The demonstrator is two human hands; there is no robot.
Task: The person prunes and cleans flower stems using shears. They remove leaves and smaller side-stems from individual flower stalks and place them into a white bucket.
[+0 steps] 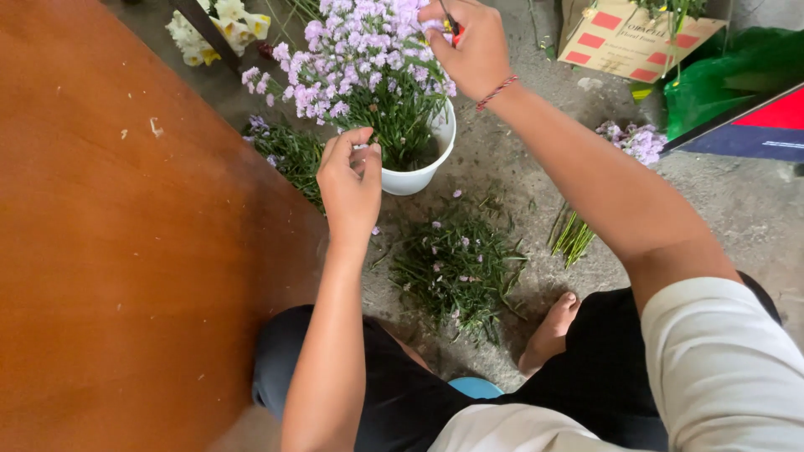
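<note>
Grey concrete floor (754, 209), orange-brown tabletop (109, 251) left of left hand. One white bucket (423, 172) of purple flowers (360, 59) just right of left hand (350, 186), below right hand. Left hand pinching thin stem. Right hand (473, 46) closed on red-handled cutter (452, 29) among blooms. One trimmings pile (456, 264) below bucket; one cardboard box (628, 38) right of right hand.

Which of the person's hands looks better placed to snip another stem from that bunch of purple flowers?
Probably the right hand: it grips a small cutting tool up among the purple flowers in the white bucket. The left hand has no tool, its fingers pinched at the stems beside the bucket's rim.
</note>
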